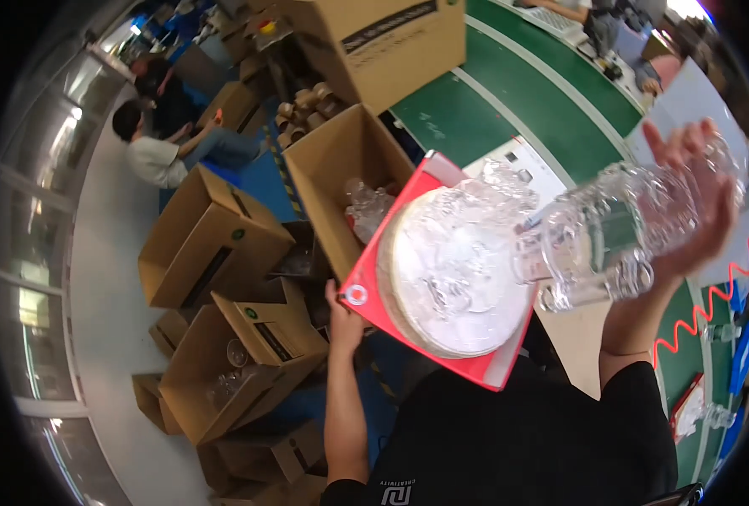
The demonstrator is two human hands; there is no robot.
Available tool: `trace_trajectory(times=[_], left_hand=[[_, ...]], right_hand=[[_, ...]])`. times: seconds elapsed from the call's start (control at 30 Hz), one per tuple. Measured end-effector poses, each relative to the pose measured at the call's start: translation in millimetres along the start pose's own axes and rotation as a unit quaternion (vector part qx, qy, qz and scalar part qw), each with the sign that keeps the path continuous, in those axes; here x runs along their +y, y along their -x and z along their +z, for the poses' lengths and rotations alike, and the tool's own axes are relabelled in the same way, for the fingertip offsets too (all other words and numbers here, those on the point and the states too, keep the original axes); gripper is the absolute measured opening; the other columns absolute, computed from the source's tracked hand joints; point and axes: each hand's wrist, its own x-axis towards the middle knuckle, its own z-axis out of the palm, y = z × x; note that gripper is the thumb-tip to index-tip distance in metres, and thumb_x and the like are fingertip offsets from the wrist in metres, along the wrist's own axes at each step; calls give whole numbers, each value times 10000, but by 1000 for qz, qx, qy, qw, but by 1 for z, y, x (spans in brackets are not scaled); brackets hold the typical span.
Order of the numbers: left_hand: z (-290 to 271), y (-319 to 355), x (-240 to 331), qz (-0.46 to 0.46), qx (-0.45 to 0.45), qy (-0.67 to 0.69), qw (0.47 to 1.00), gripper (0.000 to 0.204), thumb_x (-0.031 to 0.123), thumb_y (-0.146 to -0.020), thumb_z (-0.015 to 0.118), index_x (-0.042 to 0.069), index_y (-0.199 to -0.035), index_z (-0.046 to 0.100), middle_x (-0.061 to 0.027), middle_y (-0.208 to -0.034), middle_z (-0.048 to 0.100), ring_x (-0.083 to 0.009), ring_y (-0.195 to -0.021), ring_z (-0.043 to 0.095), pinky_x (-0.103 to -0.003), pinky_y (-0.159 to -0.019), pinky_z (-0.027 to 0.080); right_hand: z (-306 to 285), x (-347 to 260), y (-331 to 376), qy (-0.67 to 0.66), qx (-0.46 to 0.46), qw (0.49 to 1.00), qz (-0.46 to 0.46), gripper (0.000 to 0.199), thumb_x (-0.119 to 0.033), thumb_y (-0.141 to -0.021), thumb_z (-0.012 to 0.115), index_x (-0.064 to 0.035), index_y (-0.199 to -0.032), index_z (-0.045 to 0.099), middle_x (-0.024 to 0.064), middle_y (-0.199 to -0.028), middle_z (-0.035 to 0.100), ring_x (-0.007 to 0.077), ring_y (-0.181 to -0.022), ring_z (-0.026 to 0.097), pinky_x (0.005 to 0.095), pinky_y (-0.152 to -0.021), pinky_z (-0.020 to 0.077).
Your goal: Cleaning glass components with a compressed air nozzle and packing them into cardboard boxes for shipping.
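My left hand (pixel 343 316) grips the lower corner of a red square tray (pixel 373 274) that carries a round white pad (pixel 454 282) with a clear glass piece (pixel 492 198) lying on it. My right hand (pixel 703 198) is raised at the right and cups a large clear cut-glass ornament (pixel 610 236), whose lower end hangs over the tray's right side. Both forearms come up from the lower edge, in black short sleeves.
An open cardboard box (pixel 328 160) with glass pieces inside stands just left of the tray. More open boxes (pixel 214 244) lie on the floor at the left. A green conveyor belt (pixel 509 93) runs along the upper right. Two people sit at the far upper left.
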Motion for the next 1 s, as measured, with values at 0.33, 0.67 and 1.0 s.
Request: trace_trajectory(times=[0.33, 0.67, 1.0], left_hand=[[-6, 8, -9, 102, -42, 100, 989, 685, 316, -894, 672, -6, -1426, 384, -218, -1347, 547, -325, -1272, 519, -382, -1040, 411], [-11, 9, 1, 29, 3, 23, 999, 476, 176, -970, 491, -40, -1391, 438, -228, -1317, 573, -302, -1228, 557, -350, -1015, 411], [-11, 12, 11, -19, -34, 7, 999, 507, 233, -961, 518, -52, -1373, 443, -242, -1317, 549, -355, -1231, 528, -370, -1028, 405]], right_hand=[[85, 181, 23, -68, 139, 964, 215, 299, -232, -907, 661, -30, -1107, 568, 70, -897, 635, 195, -806, 630, 364, -767, 527], [102, 249, 32, 100, 136, 957, 235, 365, -44, -852, 726, 4, -1159, 534, 107, -893, 638, 188, -746, 654, 312, -649, 537], [155, 312, 104, 313, -96, 915, 236, 517, -204, -756, 844, -1, -1126, 544, 90, -963, 646, 181, -895, 631, 304, -809, 511]])
